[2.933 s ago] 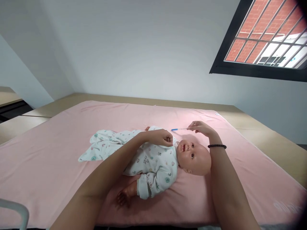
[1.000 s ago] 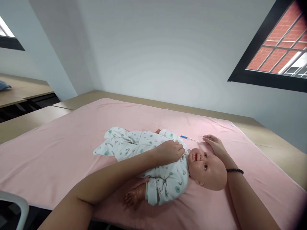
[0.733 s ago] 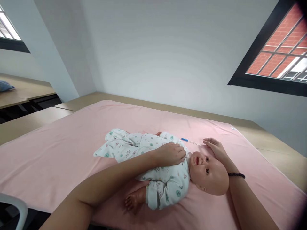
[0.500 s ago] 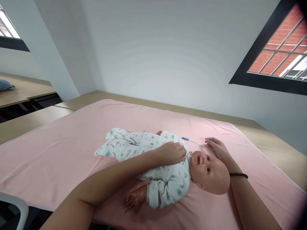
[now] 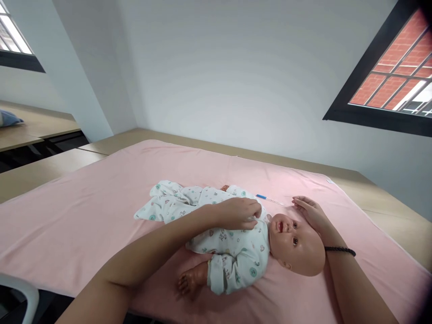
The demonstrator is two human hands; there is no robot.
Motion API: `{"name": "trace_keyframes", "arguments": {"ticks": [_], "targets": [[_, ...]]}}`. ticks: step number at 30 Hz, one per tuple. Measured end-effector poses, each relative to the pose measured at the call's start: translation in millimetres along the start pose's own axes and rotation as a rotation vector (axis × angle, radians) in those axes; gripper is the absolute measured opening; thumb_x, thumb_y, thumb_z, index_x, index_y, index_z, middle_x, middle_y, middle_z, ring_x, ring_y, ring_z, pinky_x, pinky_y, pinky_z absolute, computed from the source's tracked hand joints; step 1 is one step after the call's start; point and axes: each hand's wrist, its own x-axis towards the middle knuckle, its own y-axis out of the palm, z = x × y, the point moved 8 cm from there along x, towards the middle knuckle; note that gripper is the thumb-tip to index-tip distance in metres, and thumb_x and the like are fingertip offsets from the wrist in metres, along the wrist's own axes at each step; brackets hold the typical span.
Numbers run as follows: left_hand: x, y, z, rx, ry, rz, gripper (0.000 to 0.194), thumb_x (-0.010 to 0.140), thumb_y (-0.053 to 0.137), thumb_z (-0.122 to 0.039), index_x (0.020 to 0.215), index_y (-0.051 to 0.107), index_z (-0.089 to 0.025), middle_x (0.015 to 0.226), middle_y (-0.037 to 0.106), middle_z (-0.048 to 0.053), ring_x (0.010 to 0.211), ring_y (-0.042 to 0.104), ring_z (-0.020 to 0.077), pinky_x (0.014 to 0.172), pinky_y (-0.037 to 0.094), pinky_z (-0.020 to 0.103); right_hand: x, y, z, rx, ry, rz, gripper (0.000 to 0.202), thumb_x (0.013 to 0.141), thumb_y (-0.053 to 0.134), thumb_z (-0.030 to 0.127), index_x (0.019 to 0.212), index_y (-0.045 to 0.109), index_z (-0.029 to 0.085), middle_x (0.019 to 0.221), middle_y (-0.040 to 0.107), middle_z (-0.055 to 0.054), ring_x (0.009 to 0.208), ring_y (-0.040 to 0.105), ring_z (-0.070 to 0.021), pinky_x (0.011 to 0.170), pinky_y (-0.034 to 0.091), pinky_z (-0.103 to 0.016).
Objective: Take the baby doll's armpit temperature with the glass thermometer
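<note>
So my left hand [image 5: 241,213] is over the chest of the bald vinyl baby doll in white printed clothes [image 5: 236,252], fingers curled in by the collar; can't tell if they're pinching cloth. Right hand [image 5: 310,211] is at 1 o'clock from the doll's head, fingers loosely together, thumb off, nothing visible in them. My worry is the slim clear stick with a blue end [image 5: 261,196], lying on the pink cloth [image 5: 189,162] at 11 o'clock from the head: a careless sweep or cloth tug could roll it. The forearm with the black beaded bracelet [image 5: 340,250] sits right by the head, so pulling back could knock that. Otherwise: barred window [image 5: 393,76] at 2 o'clock, pale curved tube [image 5: 29,292] at 8.
</note>
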Motion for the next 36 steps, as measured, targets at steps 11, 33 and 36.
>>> {"name": "trace_keyframes", "arguments": {"ticks": [11, 33, 36], "targets": [[-27, -21.6, 30, -0.225, -0.187, 0.237, 0.018, 0.092, 0.064, -0.03, 0.081, 0.054, -0.019, 0.077, 0.059, -0.003, 0.071, 0.054, 0.0134, 0.07, 0.038, 0.027, 5, -6, -4, 0.039, -0.022, 0.0, 0.04, 0.058, 0.096, 0.049, 0.083, 0.076, 0.025, 0.095, 0.073, -0.005, 0.09, 0.069, -0.0214, 0.083, 0.061, -0.031], [-13, -15.7, 13, 0.447, -0.155, 0.105, 0.017, 0.083, 0.062, -0.009, 0.069, 0.058, -0.016, 0.075, 0.067, 0.005, 0.068, 0.06, 0.0183, 0.081, 0.051, 0.037, 3, -4, -6, 0.077, 0.008, -0.008, 0.038, 0.056, 0.098, 0.044, 0.083, 0.079, 0.025, 0.094, 0.074, -0.003, 0.088, 0.068, -0.0174, 0.078, 0.059, -0.024], [-14, -12.9, 14, 0.472, -0.18, 0.13, 0.012, 0.087, 0.065, -0.018, 0.075, 0.062, -0.016, 0.08, 0.07, 0.007, 0.074, 0.065, 0.0215, 0.085, 0.052, 0.04, 3, -3, -6, 0.088, 0.019, -0.003, 0.039, 0.055, 0.099, 0.043, 0.083, 0.079, 0.024, 0.093, 0.073, -0.002, 0.087, 0.067, -0.0149, 0.077, 0.058, -0.02]]}}
